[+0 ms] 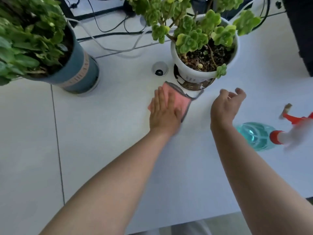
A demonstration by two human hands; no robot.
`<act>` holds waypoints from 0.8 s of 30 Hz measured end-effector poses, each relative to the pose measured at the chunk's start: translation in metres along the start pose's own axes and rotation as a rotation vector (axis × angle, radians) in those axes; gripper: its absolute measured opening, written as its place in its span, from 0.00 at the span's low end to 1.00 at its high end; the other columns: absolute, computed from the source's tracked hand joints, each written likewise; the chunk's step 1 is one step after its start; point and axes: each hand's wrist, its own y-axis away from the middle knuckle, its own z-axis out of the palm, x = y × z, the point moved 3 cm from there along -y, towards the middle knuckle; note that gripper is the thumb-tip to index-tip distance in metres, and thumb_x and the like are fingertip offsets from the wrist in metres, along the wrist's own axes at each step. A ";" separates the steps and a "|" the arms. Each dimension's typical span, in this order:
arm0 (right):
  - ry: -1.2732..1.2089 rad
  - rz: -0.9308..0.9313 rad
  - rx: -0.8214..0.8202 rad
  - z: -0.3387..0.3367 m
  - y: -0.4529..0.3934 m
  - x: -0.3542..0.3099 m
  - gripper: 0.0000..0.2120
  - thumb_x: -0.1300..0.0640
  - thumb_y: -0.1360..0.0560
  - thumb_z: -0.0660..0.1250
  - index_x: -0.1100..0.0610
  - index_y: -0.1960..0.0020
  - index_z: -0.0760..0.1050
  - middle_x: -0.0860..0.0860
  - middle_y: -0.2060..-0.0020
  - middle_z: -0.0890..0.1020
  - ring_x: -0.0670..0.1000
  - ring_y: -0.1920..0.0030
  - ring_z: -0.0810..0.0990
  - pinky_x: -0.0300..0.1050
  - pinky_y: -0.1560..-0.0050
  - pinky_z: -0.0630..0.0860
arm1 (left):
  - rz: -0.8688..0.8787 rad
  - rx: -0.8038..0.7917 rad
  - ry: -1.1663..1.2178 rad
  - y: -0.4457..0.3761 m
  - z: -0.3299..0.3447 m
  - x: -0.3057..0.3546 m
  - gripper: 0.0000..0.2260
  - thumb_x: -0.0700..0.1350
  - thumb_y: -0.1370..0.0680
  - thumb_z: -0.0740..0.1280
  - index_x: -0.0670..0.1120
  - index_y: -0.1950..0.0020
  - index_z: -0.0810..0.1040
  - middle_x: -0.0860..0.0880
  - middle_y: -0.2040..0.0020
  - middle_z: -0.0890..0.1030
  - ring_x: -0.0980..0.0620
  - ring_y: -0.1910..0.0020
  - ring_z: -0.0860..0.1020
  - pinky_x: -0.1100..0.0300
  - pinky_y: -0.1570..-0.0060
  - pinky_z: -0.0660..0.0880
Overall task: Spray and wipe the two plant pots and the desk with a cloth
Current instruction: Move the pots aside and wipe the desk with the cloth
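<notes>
- We can read no brand or label: the white pot (194, 72) bears small dark marks low on its wall, too small to make out.
- Our left hand (165, 111) lies flat, fingers straight, pressing the pink cloth (179, 97) onto the white surface (110, 133), just in front of the white pot and its dark saucer (194, 86).
- Our right hand (226, 106) hovers beside the cloth with its grip loose, fingers lightly curled, holding nothing.
- The teal spray bottle (257, 138) with a red trigger lies on its side at the right.
- The blue pot (79, 72) stands at the left, well apart from the white one.
- A round cable hole (160, 68) sits between the pots; cables (108, 31) trail behind.
</notes>
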 end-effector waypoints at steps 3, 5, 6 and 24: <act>-0.017 0.001 0.044 -0.016 0.008 0.004 0.21 0.53 0.22 0.58 0.56 0.30 0.67 0.52 0.38 0.77 0.51 0.39 0.75 0.47 0.35 0.70 | 0.244 -0.076 0.013 0.032 0.026 0.055 0.30 0.53 0.20 0.49 0.47 0.20 0.42 0.44 0.19 0.44 0.44 0.21 0.42 0.48 0.23 0.43; 0.068 -0.045 0.034 -0.023 0.016 0.005 0.18 0.54 0.22 0.58 0.55 0.33 0.72 0.50 0.38 0.77 0.47 0.42 0.75 0.39 0.41 0.68 | 0.389 -0.103 0.053 0.040 0.033 0.083 0.33 0.54 0.21 0.53 0.45 0.20 0.45 0.43 0.20 0.53 0.45 0.21 0.50 0.49 0.24 0.49; 0.127 -0.096 0.021 -0.026 0.021 0.007 0.17 0.55 0.22 0.58 0.56 0.35 0.75 0.50 0.38 0.78 0.47 0.43 0.75 0.40 0.40 0.68 | 0.436 -0.126 0.043 0.041 0.035 0.090 0.33 0.53 0.21 0.54 0.43 0.21 0.44 0.43 0.20 0.53 0.45 0.21 0.51 0.51 0.23 0.48; 0.372 -0.351 -0.185 -0.011 0.081 0.039 0.20 0.58 0.27 0.55 0.59 0.42 0.81 0.54 0.38 0.81 0.56 0.30 0.71 0.45 0.33 0.59 | -0.355 0.155 0.082 0.045 -0.003 -0.066 0.27 0.52 0.18 0.51 0.49 0.20 0.47 0.37 0.20 0.42 0.37 0.22 0.41 0.45 0.25 0.40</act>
